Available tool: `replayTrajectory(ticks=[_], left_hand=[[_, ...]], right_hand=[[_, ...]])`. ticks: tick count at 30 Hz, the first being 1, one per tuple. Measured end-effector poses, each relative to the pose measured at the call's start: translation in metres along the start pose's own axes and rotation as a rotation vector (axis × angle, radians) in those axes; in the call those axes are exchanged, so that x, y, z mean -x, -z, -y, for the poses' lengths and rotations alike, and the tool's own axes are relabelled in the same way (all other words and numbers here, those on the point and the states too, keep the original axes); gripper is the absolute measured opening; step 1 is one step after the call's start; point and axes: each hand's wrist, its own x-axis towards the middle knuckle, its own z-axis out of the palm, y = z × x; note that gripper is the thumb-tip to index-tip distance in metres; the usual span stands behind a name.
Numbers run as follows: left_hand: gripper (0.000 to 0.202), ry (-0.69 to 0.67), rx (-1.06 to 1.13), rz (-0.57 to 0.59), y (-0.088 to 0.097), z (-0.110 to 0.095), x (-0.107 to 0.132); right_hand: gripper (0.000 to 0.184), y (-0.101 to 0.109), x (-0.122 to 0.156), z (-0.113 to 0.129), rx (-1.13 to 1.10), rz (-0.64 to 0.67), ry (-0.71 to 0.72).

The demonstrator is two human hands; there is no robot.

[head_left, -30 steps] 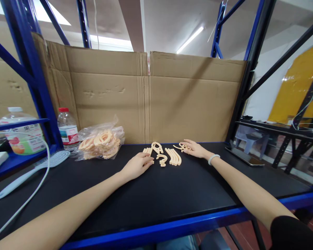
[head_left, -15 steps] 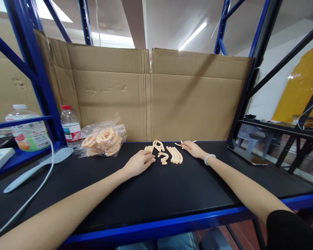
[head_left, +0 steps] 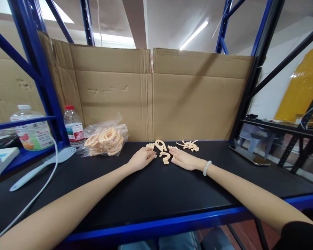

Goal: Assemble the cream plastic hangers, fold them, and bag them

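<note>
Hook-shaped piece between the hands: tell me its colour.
The hook-shaped piece is pale cream, shown best in the head view.

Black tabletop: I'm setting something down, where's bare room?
Bare: black tabletop between forearms and blue metal front beam; between spindly cream pile and flat dark slab. Crowded: cream pieces around left hand and right hand; leftward, clear plastic bag and light-blue brush.

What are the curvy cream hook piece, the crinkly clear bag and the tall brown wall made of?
The curvy cream hook piece: probably smooth plastic, from its even colour and rounded shape, though wood is possible. The crinkly clear bag: shiny plastic film, likely, from its glints and wrinkles. The tall brown wall: matte cardboard, from its fold lines and dents.
</note>
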Motion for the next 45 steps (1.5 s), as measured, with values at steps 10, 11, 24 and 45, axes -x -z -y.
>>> replayTrajectory(ticks=[10, 11, 24, 45], left_hand=[[0.031, -0.003, 0.015, -0.015, -0.006, 0.015, -0.011], [0.031, -0.002, 0.014, -0.016, -0.006, 0.015, -0.011], [0.03, 0.018, 0.018, -0.092, -0.004, 0.013, -0.013], [0.024, -0.105, 0.015, 0.009, 0.001, -0.053, -0.013]], right_hand=[[0.066, -0.007, -0.038, -0.04, 0.072, 0.004, -0.15], [0.065, -0.007, -0.039, -0.042, 0.077, -0.003, -0.152], [0.042, 0.013, -0.085, 0.001, 0.138, -0.202, -0.368], [0.033, 0.055, -0.107, 0.002, -0.421, 0.045, -0.67]])
